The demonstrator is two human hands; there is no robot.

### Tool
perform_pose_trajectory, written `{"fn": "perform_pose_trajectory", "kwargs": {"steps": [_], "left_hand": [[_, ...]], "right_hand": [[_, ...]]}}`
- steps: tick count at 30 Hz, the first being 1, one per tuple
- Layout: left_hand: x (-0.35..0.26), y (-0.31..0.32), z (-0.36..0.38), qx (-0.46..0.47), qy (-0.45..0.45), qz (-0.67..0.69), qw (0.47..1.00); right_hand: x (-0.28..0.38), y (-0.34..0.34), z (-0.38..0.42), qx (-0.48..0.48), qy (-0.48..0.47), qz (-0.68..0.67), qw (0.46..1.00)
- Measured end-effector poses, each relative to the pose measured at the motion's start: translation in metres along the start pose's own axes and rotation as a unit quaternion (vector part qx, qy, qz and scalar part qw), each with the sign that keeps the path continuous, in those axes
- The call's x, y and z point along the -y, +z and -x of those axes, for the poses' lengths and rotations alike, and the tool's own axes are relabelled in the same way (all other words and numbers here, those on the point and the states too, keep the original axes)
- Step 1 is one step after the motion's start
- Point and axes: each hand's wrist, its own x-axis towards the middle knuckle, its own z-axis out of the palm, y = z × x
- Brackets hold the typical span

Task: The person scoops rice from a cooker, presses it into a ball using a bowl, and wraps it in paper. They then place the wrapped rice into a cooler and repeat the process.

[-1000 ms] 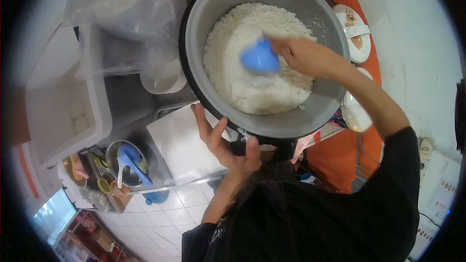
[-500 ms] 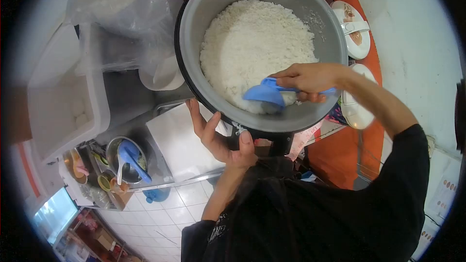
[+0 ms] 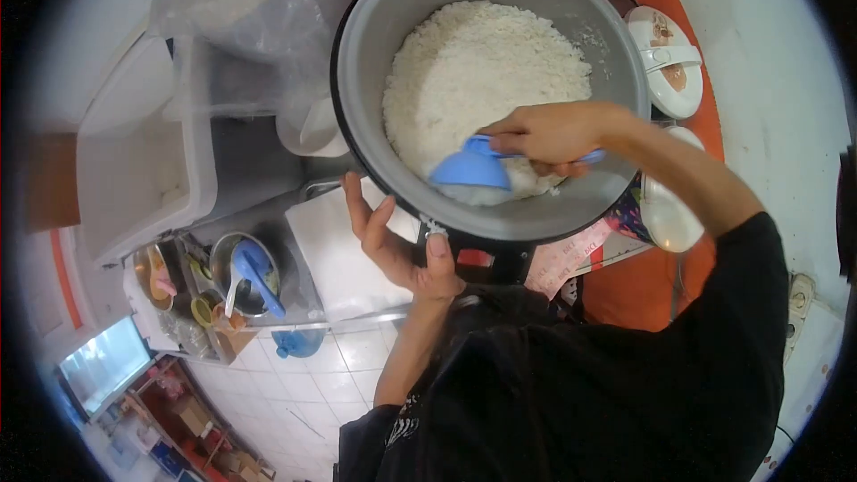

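My right hand (image 3: 558,138) is closed round the handle of a blue rice scoop (image 3: 471,171). The scoop's bowl is dipped into the white cooked rice (image 3: 486,67), at the side of the grey pot (image 3: 370,80) nearest my body. The tip of the bowl is partly hidden in rice. My left hand (image 3: 402,254) rests against the pot's outer near edge, its fingers spread and the thumb pointing up at the rim. A few rice grains stick to the rim by that thumb.
White paper sheets (image 3: 344,254) lie left of the pot. Beyond are a metal bowl (image 3: 225,254) with blue and white utensils, a white bin (image 3: 201,161) and a plastic bag (image 3: 259,9). At right, a white lid with a handle (image 3: 668,58) lies on orange cloth (image 3: 692,9).
The scoop has moved slightly left through the rice, and its bowl has turned. My left hand keeps its place at the pot edge. The whole view has shifted a little.
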Motion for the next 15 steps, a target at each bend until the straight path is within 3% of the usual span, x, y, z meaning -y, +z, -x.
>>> {"fn": "perform_pose_trajectory", "kwargs": {"steps": [2,6,10,15], "left_hand": [[0.003,0.003,0.000,-0.014,0.028,0.003,1.000],[0.001,0.001,-0.002,0.000,0.033,0.000,0.999],[-0.002,0.002,-0.003,0.001,0.050,-0.017,0.999],[-0.001,-0.007,-0.002,0.018,0.044,-0.037,0.998]], "right_hand": [[0.006,-0.003,0.013,0.051,0.046,-0.012,0.998],[-0.005,0.002,0.015,0.037,0.054,-0.086,0.994],[-0.018,-0.023,0.027,0.101,0.094,-0.136,0.981],[-0.033,-0.032,0.050,0.115,0.085,-0.323,0.936]]}}
